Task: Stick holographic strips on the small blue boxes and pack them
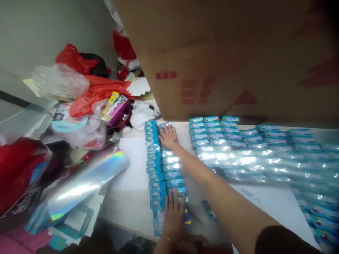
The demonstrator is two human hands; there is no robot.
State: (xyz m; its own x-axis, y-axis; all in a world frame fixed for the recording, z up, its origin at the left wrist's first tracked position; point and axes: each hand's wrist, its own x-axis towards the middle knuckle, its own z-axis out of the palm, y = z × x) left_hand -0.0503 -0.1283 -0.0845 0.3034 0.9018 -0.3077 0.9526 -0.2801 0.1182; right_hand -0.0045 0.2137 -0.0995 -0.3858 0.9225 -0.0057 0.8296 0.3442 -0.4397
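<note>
Two columns of small blue boxes, a left column [153, 163] and a right column [172, 174], stand side by side on the table. My right hand [168, 137] lies with fingers spread over the far end of the right column. At its near end my left hand [173, 211] rests palm down, fingers stretched out over the boxes. Neither hand grips anything that I can see. Part of the right column is hidden beneath my hands. A single flat blue piece [209, 210] lies on the table right of my left hand.
A large cardboard box [212, 53] walls off the back. Many shiny blue boxes [246, 148] stand in rows to the right, near a white sheet [275, 208]. On the left are a curled holographic sheet [84, 187], red plastic bags [106, 86] and a purple box [119, 111].
</note>
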